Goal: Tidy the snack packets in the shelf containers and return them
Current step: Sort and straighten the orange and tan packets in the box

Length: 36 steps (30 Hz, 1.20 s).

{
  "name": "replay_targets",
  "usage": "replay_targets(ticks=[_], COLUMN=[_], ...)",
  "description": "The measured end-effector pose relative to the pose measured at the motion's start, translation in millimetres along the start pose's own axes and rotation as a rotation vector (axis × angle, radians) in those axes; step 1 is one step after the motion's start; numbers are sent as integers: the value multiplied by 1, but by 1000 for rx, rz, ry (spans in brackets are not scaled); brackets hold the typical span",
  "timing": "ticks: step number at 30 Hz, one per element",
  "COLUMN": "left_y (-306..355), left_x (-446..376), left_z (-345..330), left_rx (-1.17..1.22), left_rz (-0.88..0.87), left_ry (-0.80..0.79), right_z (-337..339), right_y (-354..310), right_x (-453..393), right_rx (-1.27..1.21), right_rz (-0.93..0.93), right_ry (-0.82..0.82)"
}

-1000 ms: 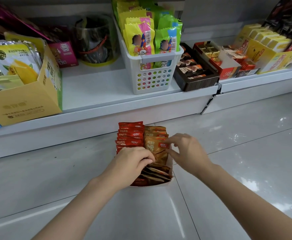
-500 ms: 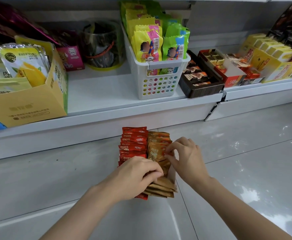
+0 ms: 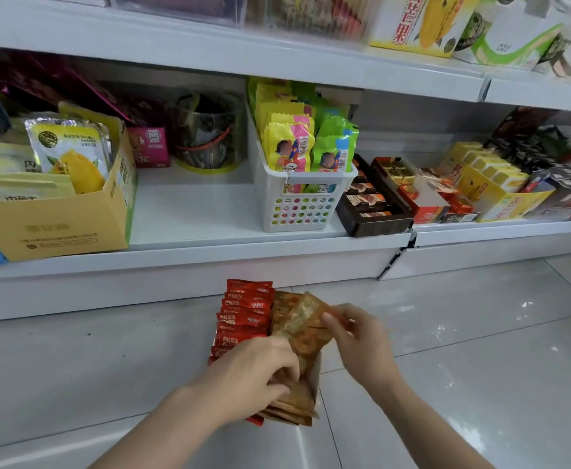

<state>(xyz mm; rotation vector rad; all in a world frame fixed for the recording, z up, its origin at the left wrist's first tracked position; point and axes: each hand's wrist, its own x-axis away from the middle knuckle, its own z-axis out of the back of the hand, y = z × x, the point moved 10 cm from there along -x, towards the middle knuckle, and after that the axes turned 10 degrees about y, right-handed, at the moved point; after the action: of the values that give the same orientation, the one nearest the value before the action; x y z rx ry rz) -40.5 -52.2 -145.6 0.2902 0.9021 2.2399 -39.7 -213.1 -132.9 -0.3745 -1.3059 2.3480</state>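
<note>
A small container (image 3: pixel 316 374) stands on the floor before the bottom shelf, mostly hidden by its contents. Its left row holds upright red snack packets (image 3: pixel 245 316); its right row holds brown snack packets (image 3: pixel 294 401). My left hand (image 3: pixel 253 375) lies over the near end of the rows, its curled fingers pinching the brown packets there. My right hand (image 3: pixel 358 340) pinches the corner of one brown packet (image 3: pixel 306 319), which is lifted and tilted above the right row.
Behind the container, the bottom shelf (image 3: pixel 192 211) has a bare stretch between a yellow carton (image 3: pixel 54 225) of mango packets and a white perforated basket (image 3: pixel 302 204) of yellow and green packets. Chocolate boxes (image 3: pixel 375 201) sit further right. An upper shelf (image 3: pixel 277 59) overhangs.
My right hand has raised one brown packet out of the right row and tilted it. The left hand stays on the near packets. The view has tipped upward, showing the upper shelf.
</note>
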Motion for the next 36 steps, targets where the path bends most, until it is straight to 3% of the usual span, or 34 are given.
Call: replay_targets(ticks=[3,6,9,11,16,22,28,31,33,36], left_y=[-12,-19,-22,-15,-8,-10,-8,-18,-18,-3], left_x=[5,6,8,7,5,8,10,11,10,7], left_z=[-2,-2,-8,-10,-10,-11,-11,-9,-6,-6], left_rx=[176,393,839,1002,986,1130,1145,1176,1146,1090], left_rz=[142,327,568,576,496,486,494,554,555,494], left_ry=[31,76,83,59,85,117,109,213,264,218], right_z=[28,57,62,54,28,20,21,22,5,-23], right_y=[-4,-17,-22,-21,-17,-12,-14,-23,-32,-39], right_x=[-10,-17,-14,-10,-2,-6,-3,4,16,34], right_rx=[-337,-298,-283,-289,-344,-330,-331,-310,-331,-434], right_rz=[-199,-174,-187,-212,-289,-336,-335,-262,-218,-253], right_ry=[48,89,72,46,-5,-22,7,58,-49,-205])
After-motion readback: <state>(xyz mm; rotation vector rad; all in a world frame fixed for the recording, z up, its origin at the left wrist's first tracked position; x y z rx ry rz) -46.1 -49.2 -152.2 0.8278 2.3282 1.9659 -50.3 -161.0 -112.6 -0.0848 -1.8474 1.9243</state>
